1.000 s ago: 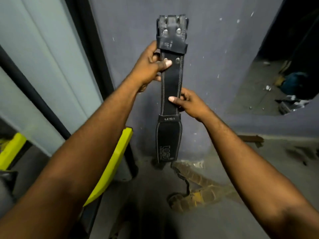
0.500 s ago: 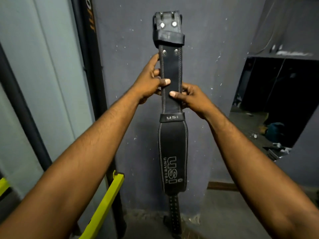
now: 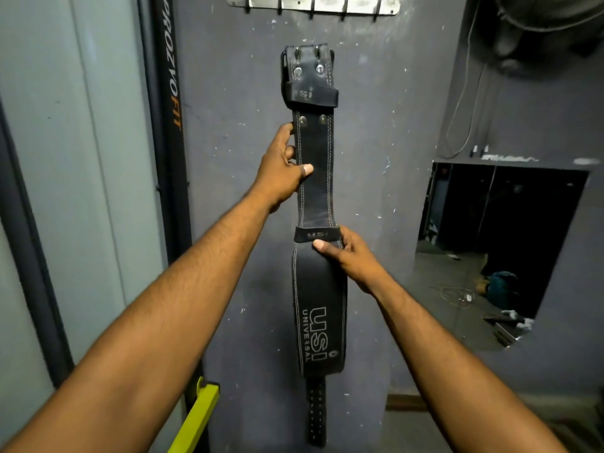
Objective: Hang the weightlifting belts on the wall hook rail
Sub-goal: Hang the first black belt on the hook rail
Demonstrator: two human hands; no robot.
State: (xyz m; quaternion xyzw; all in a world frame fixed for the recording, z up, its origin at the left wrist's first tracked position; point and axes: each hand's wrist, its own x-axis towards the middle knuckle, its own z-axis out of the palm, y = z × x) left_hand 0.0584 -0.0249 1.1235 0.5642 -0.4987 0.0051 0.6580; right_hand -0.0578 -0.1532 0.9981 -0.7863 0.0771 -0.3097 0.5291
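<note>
A black leather weightlifting belt [image 3: 316,191] with white stitching and "USI UNIVERSAL" lettering hangs upright in front of the grey wall, buckle end at the top. My left hand [image 3: 283,168] grips the narrow strap from the left, just below the two rivets. My right hand [image 3: 346,253] holds the belt's right edge beside the keeper loop, where the wide back pad begins. A metal hook rail [image 3: 313,3] with several hooks is fixed to the wall at the top edge, well above the buckle. The perforated tail dangles below the pad.
A black rack upright [image 3: 168,125] with orange "FIT" lettering stands left of the belt, with a yellow bar [image 3: 196,416] low beside it. On the right, a mirror or opening [image 3: 500,250] shows a cluttered floor. Cables [image 3: 470,103] hang on the right wall.
The belt has been lifted higher along the wall and the view tilted up, so the hook rail now shows. My right hand slid down from the strap to the keeper loop.
</note>
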